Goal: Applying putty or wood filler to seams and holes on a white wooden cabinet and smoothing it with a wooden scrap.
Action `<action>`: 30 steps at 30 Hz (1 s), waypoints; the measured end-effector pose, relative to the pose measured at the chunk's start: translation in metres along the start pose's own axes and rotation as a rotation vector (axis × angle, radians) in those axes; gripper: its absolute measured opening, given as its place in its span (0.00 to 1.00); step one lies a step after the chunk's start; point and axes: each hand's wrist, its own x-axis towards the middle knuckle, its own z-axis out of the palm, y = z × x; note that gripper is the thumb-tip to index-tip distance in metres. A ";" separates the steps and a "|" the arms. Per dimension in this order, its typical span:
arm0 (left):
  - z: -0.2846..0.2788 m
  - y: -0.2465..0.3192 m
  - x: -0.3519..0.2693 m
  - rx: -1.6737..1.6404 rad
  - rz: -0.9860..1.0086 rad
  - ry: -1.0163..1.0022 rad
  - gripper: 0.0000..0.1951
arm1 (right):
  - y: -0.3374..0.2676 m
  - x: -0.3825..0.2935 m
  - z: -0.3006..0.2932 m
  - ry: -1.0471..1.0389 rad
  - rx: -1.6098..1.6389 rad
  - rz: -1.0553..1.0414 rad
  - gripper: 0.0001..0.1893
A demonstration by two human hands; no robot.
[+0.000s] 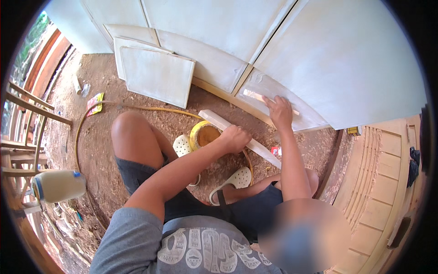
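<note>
My left hand (236, 138) is closed around a long, flat whitish strip (263, 152), which slants across in front of my knees. My right hand (280, 109) rests against the lower part of a white-coated cabinet panel (260, 80). Under its fingers runs a narrow pale tan strip (252, 94); whether it is a loose piece of wood or a slot in the panel, and whether I grip it, I cannot tell. Below my left hand, a round yellow container (194, 135) with a brown inside sits on the ground beside one of my white clogs (181, 145).
Two loose white panels (157, 75) lean against the cabinet. A yellow-brown hose (79, 126) curves over the dirt floor past a bright packet (95, 104). Left stand a plastic jar (60, 186) and wooden chair frames (37, 109). A carved wooden panel (379, 191) lies right.
</note>
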 end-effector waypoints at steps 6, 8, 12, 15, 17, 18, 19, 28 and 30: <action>-0.003 0.000 0.000 0.022 0.008 0.027 0.09 | 0.004 -0.018 0.009 -0.105 0.000 0.012 0.23; 0.000 0.000 0.001 0.030 -0.003 0.011 0.09 | 0.004 -0.021 0.016 -0.129 0.023 0.014 0.25; 0.003 0.000 -0.001 0.034 -0.005 0.003 0.08 | -0.003 -0.019 0.029 -0.217 -0.032 -0.004 0.26; 0.004 -0.001 -0.001 0.024 -0.004 0.012 0.08 | -0.011 -0.014 0.044 -0.229 -0.044 0.038 0.25; 0.005 -0.001 -0.001 0.010 -0.001 0.027 0.07 | -0.015 -0.013 0.055 -0.235 -0.054 0.061 0.25; 0.006 -0.001 0.000 0.002 0.006 0.026 0.07 | -0.016 -0.013 0.062 -0.193 -0.066 0.081 0.24; 0.007 -0.002 0.000 -0.008 0.012 0.025 0.07 | -0.016 -0.013 0.068 -0.151 -0.076 0.101 0.24; 0.006 -0.004 0.005 -0.028 0.008 0.135 0.06 | -0.020 -0.013 0.098 -0.128 -0.107 0.099 0.20; 0.007 -0.005 0.006 -0.039 0.008 0.123 0.06 | -0.021 -0.014 0.101 -0.151 -0.117 0.103 0.19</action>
